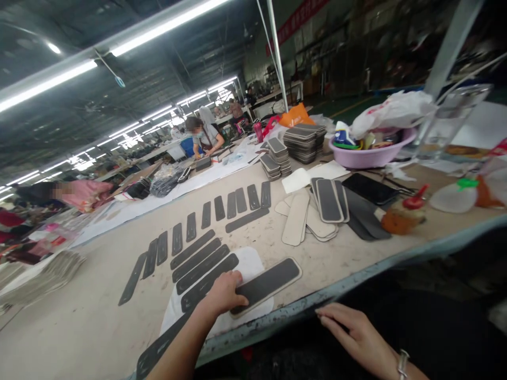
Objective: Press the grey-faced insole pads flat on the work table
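A long dark-grey panel with a pale border [269, 285] lies near the front edge of the table. My left hand [225, 291] is closed at its left end, thumb on top and fingers curled; the hand covers part of that end. Under the panel is a white sheet [253, 258]. Beside my left hand lie several long dark glossy strips [209, 274], the nearest partly behind my forearm. My right hand [348, 324], with a bracelet at the wrist, hovers off the table edge. Its fingers are stretched out and nothing shows in them.
Short dark strips [191, 227] form a row farther back. Pale pieces [296, 219], a black phone [370, 189] and a red-capped bottle of amber liquid [404, 216] lie at right. Behind stand stacked panels [303, 143] and a purple basin [372, 157]. A co-worker [206, 138] sits beyond.
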`<state>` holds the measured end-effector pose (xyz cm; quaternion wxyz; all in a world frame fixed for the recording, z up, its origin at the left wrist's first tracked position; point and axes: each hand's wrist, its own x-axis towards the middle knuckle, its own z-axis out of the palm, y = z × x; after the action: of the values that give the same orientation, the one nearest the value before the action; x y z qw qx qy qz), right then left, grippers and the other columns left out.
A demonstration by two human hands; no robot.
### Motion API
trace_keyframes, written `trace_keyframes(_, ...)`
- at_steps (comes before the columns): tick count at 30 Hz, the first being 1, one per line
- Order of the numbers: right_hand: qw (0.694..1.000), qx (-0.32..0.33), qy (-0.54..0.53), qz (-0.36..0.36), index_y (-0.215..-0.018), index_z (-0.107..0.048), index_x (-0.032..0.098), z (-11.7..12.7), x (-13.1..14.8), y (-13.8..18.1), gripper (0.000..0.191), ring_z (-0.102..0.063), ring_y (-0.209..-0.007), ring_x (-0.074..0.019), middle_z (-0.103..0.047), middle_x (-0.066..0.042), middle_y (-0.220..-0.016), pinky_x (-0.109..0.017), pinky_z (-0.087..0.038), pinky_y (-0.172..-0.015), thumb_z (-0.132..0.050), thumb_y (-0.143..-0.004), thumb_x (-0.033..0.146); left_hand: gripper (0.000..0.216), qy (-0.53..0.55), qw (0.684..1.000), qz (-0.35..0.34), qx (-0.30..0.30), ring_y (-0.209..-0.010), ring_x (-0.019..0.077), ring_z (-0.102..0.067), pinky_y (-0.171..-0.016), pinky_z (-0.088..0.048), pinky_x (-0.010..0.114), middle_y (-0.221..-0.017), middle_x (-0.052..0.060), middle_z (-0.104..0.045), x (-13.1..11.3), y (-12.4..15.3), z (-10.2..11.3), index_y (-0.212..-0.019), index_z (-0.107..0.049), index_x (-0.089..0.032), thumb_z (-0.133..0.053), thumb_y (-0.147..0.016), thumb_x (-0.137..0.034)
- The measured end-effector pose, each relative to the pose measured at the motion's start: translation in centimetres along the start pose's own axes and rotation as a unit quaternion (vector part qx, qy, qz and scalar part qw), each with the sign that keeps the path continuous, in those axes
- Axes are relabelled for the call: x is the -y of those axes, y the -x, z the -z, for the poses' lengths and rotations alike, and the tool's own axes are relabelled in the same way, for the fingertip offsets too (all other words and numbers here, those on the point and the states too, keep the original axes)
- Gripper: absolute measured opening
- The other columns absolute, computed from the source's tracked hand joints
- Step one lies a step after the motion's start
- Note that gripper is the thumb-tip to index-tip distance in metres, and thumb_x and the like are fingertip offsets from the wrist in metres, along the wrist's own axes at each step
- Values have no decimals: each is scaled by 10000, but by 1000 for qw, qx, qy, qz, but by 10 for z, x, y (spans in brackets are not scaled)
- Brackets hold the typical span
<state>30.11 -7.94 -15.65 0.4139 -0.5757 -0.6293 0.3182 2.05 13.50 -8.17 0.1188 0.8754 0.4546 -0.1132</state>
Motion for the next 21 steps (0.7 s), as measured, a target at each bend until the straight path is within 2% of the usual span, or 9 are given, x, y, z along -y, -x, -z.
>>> trace_keyframes(2, 998, 57, -4, -31, -1053, -641, 242, 0, -3, 6, 279, -599, -897, -156, -629, -27, -974, -258, -489, -827, -391, -965, 330, 301, 3, 999, 1, 52, -748, 200, -546, -658, -404, 265, -740, 7, -558, -4, -4, 10, -772, -602, -182, -739, -604, -391)
trace_keyframes(4, 995, 88, 29, -46, -1047, -647, 249, -7, -8, 9, 262, -599, -877, -159, -629, -19, -949, -267, -480, -818, -410, -941, 290, 286, 46, 994, -31, 92, -619, 139, -471, -573, -331, 228, -593, -31, -439, -6, -6, 22, -601, -512, -173, -645, -705, -405)
trace_keyframes(7, 985, 111, 112, -64, -1011, -668, 252, -23, -17, 8, 267, -604, -867, -183, -637, -17, -908, -296, -470, -817, -480, -840, 172, 386, 182, 975, -57, 118, -555, 101, -370, -518, -266, 217, -566, -44, -337, -13, -11, 47, -570, -418, -167, -486, -827, -446)
trace_keyframes(9, 973, 139, 159, -93, -954, -687, 240, -34, -24, 6, 282, -611, -850, -204, -646, -25, -872, -305, -470, -795, -517, -761, 123, 413, 265, 959, -41, 88, -551, 97, -355, -511, -267, 214, -579, -46, -335, -23, -19, 67, -598, -411, -169, -472, -830, -505)
trace_keyframes(13, 934, 239, 197, -179, -938, -707, 201, -47, -41, 0, 281, -605, -940, -262, -660, -77, -943, -317, -451, -848, -600, -680, 162, 457, 363, 931, -4, -40, -555, 106, -408, -513, -308, 216, -570, -35, -413, -61, -54, 93, -609, -447, -165, -540, -774, -581)
trace_keyframes(15, 921, 255, 208, -207, -979, -705, 177, -49, -49, -2, 318, -595, -981, -278, -652, -108, -992, -318, -443, -873, -611, -675, 173, 444, 394, 914, 5, -92, -603, 126, -490, -547, -369, 220, -634, -5, -528, -84, -83, 93, -673, -526, -159, -538, -776, -591)
trace_keyframes(17, 916, 254, 215, -222, -1007, -699, 161, -48, -55, -3, 330, -597, -987, -279, -647, -124, -1009, -314, -450, -866, -607, -691, 172, 447, 403, 908, 14, -117, -686, 155, -567, -611, -427, 233, -733, 35, -614, -104, -117, 83, -789, -593, -151, -476, -823, -580)
trace_keyframes(19, 910, 258, 220, -240, -1014, -696, 155, -47, -60, -4, 314, -599, -989, -277, -646, -125, -1012, -311, -458, -856, -614, -712, 178, 462, 384, 914, 33, -123, -757, 187, -610, -662, -454, 259, -790, 76, -651, -120, -149, 69, -869, -625, -135, -406, -871, -542)
trace_keyframes(21, 903, 266, 220, -255, -1002, -694, 154, -46, -63, -6, 275, -601, -989, -268, -649, -112, -1000, -311, -465, -850, -634, -737, 199, 447, 345, 928, 59, -127, -832, 238, -625, -726, -461, 308, -821, 128, -662, -135, -175, 54, -870, -646, -112, -418, -877, -496)
